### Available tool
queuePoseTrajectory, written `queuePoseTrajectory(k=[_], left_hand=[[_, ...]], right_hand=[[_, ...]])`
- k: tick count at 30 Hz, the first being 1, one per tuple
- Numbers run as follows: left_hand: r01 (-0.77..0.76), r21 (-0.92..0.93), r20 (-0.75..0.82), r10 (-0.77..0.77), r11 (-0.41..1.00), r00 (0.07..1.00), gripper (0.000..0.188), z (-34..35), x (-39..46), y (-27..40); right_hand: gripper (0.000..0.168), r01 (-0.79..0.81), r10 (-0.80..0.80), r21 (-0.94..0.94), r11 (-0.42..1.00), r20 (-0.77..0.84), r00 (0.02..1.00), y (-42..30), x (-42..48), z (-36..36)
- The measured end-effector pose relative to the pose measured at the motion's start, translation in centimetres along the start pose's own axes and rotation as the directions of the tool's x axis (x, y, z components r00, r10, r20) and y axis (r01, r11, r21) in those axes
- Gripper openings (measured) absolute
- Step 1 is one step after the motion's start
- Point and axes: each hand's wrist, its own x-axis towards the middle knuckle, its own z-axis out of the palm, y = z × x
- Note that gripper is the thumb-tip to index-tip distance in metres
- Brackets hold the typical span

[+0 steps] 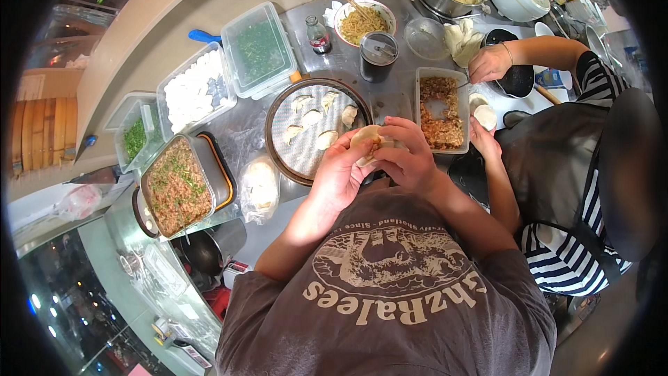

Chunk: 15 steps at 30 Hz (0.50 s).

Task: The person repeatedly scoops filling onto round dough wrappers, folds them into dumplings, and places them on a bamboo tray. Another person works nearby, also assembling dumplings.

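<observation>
My left hand (339,167) and my right hand (407,159) meet in front of my chest and hold a round dumpling wrapper (365,137) between their fingers. A little reddish filling shows at its middle; the fingers hide part of it. Just beyond my left hand lies a round mesh tray (308,167) with a dark rim, bearing several folded dumplings (312,118). To the right of my right hand is a rectangular plastic container of meat filling (442,133). A clear bag of round wrappers (260,188) lies left of the tray.
A co-worker on the right holds a wrapper (485,117) and reaches a utensil to the filling container. A lidded dark cup (378,56), a cola bottle (318,36) and a noodle bowl (364,22) stand beyond the tray. At left are a meat-filled container (177,188) and tubs of white pieces and greens.
</observation>
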Motion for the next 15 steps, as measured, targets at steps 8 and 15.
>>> queuePoseTrajectory(k=[8, 15], left_hand=[[-0.061, 0.007, -0.074, 0.061, 0.998, 0.995, 0.014, 0.3, -0.4, -0.3], [-0.048, 0.021, -0.094, 0.05, 0.999, 0.994, 0.02, 1.2, -0.5, -0.2]], right_hand=[[0.03, -0.035, 0.037, 0.038, 0.999, -0.063, 0.997, -0.5, 0.4, 0.5], [0.027, 0.091, -0.09, -0.033, 0.995, 0.03, 0.996, -0.4, 0.8, -0.4]])
